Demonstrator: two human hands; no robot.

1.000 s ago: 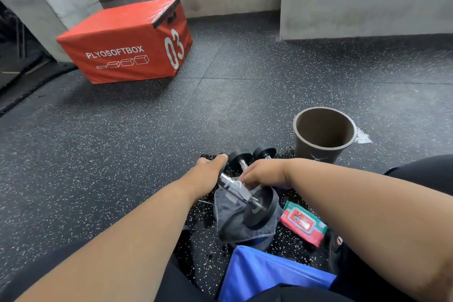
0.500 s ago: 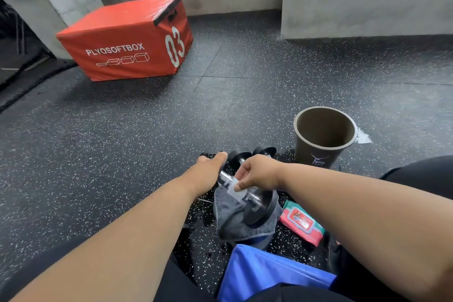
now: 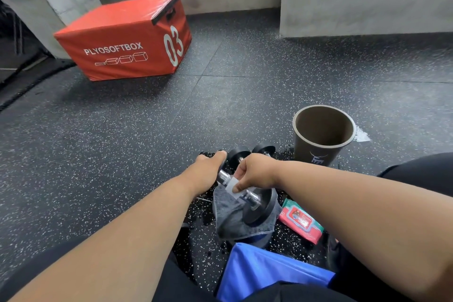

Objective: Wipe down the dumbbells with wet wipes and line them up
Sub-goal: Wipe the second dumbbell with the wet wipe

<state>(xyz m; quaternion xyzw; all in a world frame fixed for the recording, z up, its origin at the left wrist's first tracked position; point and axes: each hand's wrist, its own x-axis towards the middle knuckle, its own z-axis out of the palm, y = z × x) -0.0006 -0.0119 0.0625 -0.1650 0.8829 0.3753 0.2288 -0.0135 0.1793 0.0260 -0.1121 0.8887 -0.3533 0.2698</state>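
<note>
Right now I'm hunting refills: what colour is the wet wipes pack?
Red with a teal-green edge, seen in the head view: wet wipes pack.

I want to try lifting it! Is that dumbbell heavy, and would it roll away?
Probably heavy for its size: the dumbbell has a metal bar and thick black plates. Its round plates could roll on the floor, though the grey cloth beneath may slow it.

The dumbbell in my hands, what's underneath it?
A grey cloth lies under the dumbbell, draped over something blue whose shape is hidden. The rubber floor beneath is covered there.
</note>
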